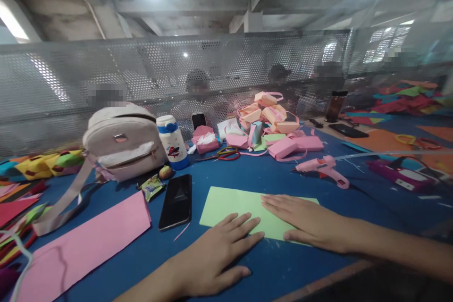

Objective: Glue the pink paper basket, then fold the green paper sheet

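A light green sheet of paper (pixel 226 204) lies flat on the blue table in front of me. My left hand (pixel 222 250) rests at its lower left edge with fingers spread, the fingertips on the paper. Across the right part of the sheet lies my right hand (pixel 307 222), palm down and fingers stretched out flat. Part of the paper is hidden under both hands. Left of the sheet is a black phone (pixel 176 202), with a thin pink paper strip (pixel 181 231) near its lower end.
Pink paper (pixel 95 245) covers the left side. Behind stand a backpack (pixel 123 144), a bottle (pixel 172 144), scissors (pixel 226 153) and folded paper pieces (pixel 265 118). To the right lie a pink glue gun (pixel 323 168) and a purple power strip (pixel 401 174). A perforated metal partition (pixel 152 66) closes off the back.
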Demonstrator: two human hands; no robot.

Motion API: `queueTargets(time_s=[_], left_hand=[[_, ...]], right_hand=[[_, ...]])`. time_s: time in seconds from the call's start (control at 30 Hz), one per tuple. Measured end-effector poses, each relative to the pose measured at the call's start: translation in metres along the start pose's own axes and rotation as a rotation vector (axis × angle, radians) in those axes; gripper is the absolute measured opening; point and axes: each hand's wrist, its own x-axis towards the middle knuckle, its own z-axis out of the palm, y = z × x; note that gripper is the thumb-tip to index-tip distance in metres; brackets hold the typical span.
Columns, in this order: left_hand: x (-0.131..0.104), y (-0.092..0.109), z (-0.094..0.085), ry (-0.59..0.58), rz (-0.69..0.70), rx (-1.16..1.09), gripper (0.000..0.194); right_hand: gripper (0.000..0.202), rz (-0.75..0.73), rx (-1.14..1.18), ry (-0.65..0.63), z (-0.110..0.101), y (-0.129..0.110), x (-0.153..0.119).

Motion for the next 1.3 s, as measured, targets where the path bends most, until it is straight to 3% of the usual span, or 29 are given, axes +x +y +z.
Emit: queueTargets(time_s=[0.43,0.93,1.1,1.3], left_hand=[[0.003,-0.004,0.003,0.014,-0.004,-0.019,0.065],[0.008,-0.011,0.009,0.001,-0.037,0.042,0.066],[0.008,-0.009,0.009,-0.005,-0.022,0.112,0.065],[0.007,-0.008,0.010,0.041,0.018,0.172,0.064]], right_hand=[[0.066,-0.109,-0.135,-0.011,-0.006,0.004,0.087],[0.065,-0.189,-0.257,0.047,0.009,-0.006,0.168],[0.059,-0.169,-0.253,0.060,0.007,0.002,0.151],[0.056,-0.103,-0.337,0.086,0.002,0.027,0.072]])
